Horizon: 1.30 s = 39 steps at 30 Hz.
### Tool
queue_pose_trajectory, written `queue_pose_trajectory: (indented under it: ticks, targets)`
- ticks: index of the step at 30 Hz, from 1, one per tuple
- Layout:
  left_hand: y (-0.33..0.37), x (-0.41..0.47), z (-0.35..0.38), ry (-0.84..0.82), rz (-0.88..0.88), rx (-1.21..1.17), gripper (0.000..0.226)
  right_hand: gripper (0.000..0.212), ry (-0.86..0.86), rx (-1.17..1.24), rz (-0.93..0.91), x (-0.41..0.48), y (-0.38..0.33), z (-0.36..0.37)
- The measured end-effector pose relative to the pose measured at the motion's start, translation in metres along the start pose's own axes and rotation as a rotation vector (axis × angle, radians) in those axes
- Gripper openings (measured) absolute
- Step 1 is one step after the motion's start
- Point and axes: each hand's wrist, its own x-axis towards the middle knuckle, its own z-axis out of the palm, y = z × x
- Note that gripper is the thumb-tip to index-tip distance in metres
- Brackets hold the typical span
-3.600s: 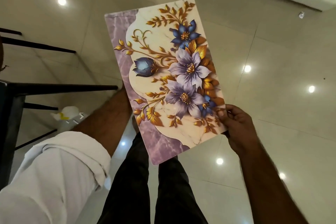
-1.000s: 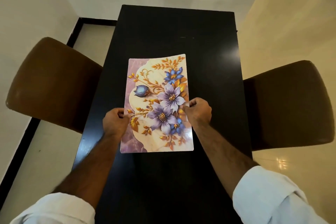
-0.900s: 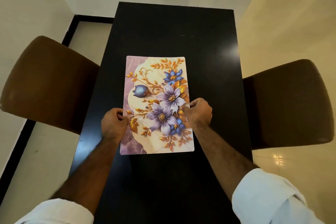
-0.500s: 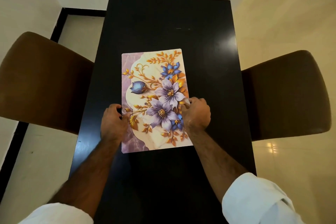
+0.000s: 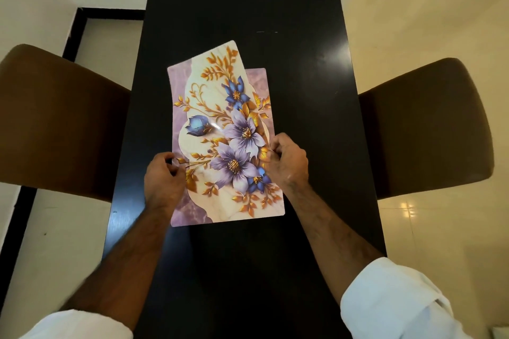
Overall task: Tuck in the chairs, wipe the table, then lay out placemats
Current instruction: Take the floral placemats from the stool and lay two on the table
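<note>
Two placemats: stacked in the head view, top placemat [image 5: 212, 129] peeled up and skewed, its far end swung left of the lower placemat [image 5: 259, 85].
Head view, left hand [image 5: 162, 181]: closed, pinching the left long edge of the top placemat, thumb on top, fingers curled at the edge.
Right hand [image 5: 287, 165]: closed, gripping the right long edge of the top placemat; whether it also catches the lower placemat I cannot tell.
Top placemat: floral print, purple and blue flowers, gold leaves, purple marbled band on the left-hand side; spans between both hands, far end lifted and bowed, glare spot on the sheet ahead of the left hand.
Lower placemat: flat on the surface, only a strip shows ahead of the right hand, beyond and beside the top sheet's right edge.
Surface [image 5: 303, 36]: black, long, narrow, running away from the hands; both forearms over its near half.
Left chair [image 5: 60, 124]: brown back, outboard of the left hand, pushed against the surface edge.
Right chair [image 5: 427, 129]: brown back, outboard of the right hand, also against the surface edge.
Sleeves [image 5: 391, 300]: white, rolled up at both forearms, nearest the camera.
Floor [image 5: 427, 8]: pale glossy tile on both sides of the hands.
</note>
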Motion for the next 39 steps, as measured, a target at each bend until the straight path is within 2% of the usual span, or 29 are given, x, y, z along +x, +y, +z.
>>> queue_pose_trajectory:
  ticks: [2, 4, 6, 11, 17, 22, 26, 29, 32, 39]
  targets:
    - [0.004, -0.001, -0.004, -0.023, -0.036, -0.074, 0.033, 0.020, -0.057, 0.176, 0.045, -0.001, 0.003, 0.001]
    - [0.003, 0.002, -0.011, -0.031, -0.041, -0.091, 0.017, 0.018, -0.112, 0.368, 0.112, -0.003, 0.005, 0.000]
    - [0.001, 0.006, -0.016, -0.009, -0.052, -0.119, 0.019, 0.018, -0.156, 0.520, 0.154, -0.003, 0.006, -0.004]
    - [0.024, 0.006, -0.014, 0.039, -0.063, -0.313, 0.026, 0.026, -0.156, 0.647, 0.191, 0.009, 0.018, -0.040]
    - [0.095, -0.004, 0.051, -0.126, 0.037, -0.468, 0.016, 0.025, 0.046, 0.531, 0.215, 0.038, 0.062, -0.135]
    - [0.147, -0.013, 0.122, -0.151, 0.088, -0.348, 0.008, 0.027, 0.140, 0.371, 0.283, 0.069, 0.109, -0.187]
    - [0.150, -0.007, 0.157, -0.103, 0.114, -0.178, 0.030, 0.020, 0.158, 0.199, 0.291, 0.084, 0.133, -0.185]
    - [0.154, -0.010, 0.162, -0.043, 0.173, -0.041, 0.022, 0.020, 0.156, 0.112, 0.284, 0.089, 0.139, -0.178]
    - [0.151, -0.010, 0.164, -0.006, 0.182, 0.053, 0.025, 0.021, 0.171, 0.027, 0.263, 0.091, 0.139, -0.174]
    - [0.155, -0.011, 0.162, 0.015, 0.191, 0.065, 0.029, 0.025, 0.206, -0.069, 0.220, 0.091, 0.142, -0.169]
